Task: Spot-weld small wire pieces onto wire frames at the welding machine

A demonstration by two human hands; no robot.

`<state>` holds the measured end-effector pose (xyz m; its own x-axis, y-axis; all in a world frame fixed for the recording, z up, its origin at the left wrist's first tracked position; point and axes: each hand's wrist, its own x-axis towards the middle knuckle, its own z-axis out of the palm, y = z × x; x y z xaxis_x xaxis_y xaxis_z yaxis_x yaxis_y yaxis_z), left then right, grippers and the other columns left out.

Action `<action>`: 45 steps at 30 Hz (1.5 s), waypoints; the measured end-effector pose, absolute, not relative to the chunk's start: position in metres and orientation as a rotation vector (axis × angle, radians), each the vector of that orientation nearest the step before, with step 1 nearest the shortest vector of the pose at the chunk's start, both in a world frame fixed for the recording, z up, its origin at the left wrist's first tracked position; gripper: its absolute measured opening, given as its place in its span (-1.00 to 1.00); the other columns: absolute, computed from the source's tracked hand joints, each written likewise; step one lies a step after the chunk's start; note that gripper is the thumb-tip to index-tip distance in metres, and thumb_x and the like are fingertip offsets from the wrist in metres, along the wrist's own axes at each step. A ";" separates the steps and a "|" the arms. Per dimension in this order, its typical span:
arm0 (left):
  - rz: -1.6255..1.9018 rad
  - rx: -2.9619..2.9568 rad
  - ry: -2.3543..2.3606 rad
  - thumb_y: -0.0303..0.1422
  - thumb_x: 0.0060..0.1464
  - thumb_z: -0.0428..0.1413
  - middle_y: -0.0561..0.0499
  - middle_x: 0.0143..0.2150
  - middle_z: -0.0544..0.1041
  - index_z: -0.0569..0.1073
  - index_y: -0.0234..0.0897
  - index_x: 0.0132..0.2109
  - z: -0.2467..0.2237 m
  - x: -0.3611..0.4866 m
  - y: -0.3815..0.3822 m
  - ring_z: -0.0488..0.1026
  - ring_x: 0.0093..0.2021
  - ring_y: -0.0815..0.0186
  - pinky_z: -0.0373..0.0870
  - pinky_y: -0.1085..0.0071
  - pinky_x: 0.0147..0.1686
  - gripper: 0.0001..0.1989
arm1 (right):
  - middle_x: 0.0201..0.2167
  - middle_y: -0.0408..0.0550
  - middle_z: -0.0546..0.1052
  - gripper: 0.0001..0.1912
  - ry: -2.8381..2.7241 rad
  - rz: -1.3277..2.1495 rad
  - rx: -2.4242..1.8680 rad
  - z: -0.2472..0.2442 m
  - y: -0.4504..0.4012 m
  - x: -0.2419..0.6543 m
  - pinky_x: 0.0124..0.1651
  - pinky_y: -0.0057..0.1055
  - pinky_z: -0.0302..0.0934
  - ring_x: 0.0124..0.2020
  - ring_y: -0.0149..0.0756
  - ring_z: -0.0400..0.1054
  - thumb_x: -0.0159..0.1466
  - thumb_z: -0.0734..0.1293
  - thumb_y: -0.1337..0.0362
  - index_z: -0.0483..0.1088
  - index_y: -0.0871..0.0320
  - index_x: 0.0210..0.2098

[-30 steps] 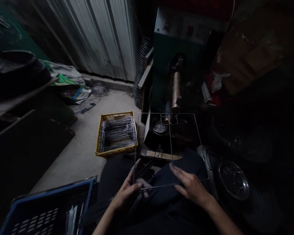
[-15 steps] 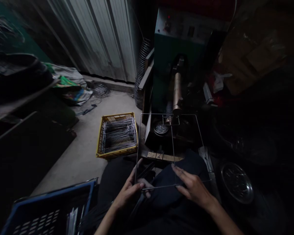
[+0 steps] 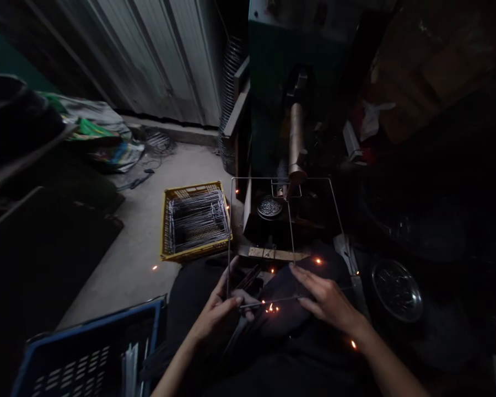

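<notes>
Both hands hold a rectangular wire frame (image 3: 291, 231) out over my lap. My left hand (image 3: 219, 310) closes round its near left corner, thumb on the near wire. My right hand (image 3: 325, 298) pinches the middle wire near its close end, fingers on top and thumb lower. The frame's far end, with a small wire rectangle, lies at the tip of a copper-coloured electrode arm (image 3: 296, 135) on a green machine (image 3: 268, 71). Glowing sparks (image 3: 271, 309) are scattered over my lap and around both hands.
A yellow crate (image 3: 163, 220) of wire frames stands on the floor, left of the machine. Below the electrode sits a dish of small metal bits (image 3: 269, 207). A blue crate (image 3: 95, 325) is at lower left, a round metal bowl (image 3: 417, 303) at right.
Orange sparks have appeared around the frame and my hands. The view has tilted down slightly, so the surroundings sit higher. Both hands keep the same hold on the frame.
</notes>
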<state>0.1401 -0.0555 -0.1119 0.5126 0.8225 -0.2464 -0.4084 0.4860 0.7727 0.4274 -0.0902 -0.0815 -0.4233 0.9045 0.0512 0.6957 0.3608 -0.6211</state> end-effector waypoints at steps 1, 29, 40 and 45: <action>0.821 0.712 0.657 -0.41 0.15 0.11 -0.08 -0.38 0.61 -0.39 -0.12 0.42 -0.108 0.142 -0.047 0.53 -0.46 0.19 0.42 0.30 -0.36 -0.05 | 0.31 -0.02 0.21 -0.09 -2.232 0.730 -1.403 -0.081 -0.083 0.428 0.27 -0.19 0.19 0.27 -0.14 0.17 0.20 0.35 0.50 -0.12 -0.01 0.41; 0.954 0.880 0.497 -0.55 0.03 0.12 0.05 -0.44 0.60 -0.27 -0.15 0.43 -0.088 0.171 0.168 0.58 -0.46 0.27 0.49 0.46 -0.44 -0.03 | -0.25 -0.08 0.58 -0.55 -1.989 0.274 -1.552 -0.053 0.115 0.468 -0.12 -0.38 0.32 -0.24 -0.23 0.49 0.18 0.48 0.32 0.39 0.10 0.06; 0.908 0.943 0.544 -0.51 0.10 0.12 -0.01 -0.38 0.62 -0.27 -0.09 0.43 -0.087 0.166 0.170 0.59 -0.45 0.26 0.53 0.41 -0.43 -0.07 | -0.24 -0.05 0.57 -0.50 -1.932 0.160 -1.589 -0.063 0.108 0.475 -0.12 -0.27 0.33 -0.24 -0.17 0.47 0.22 0.45 0.10 0.36 0.08 0.10; 0.951 0.952 0.510 -0.54 0.05 0.13 0.06 -0.46 0.57 -0.30 -0.14 0.43 -0.080 0.165 0.158 0.57 -0.49 0.28 0.51 0.43 -0.44 -0.02 | 0.02 0.21 0.46 -0.40 -1.592 -0.007 -1.702 -0.062 0.097 0.513 0.10 0.02 0.23 0.08 0.10 0.33 0.20 0.38 -0.09 0.40 0.19 0.07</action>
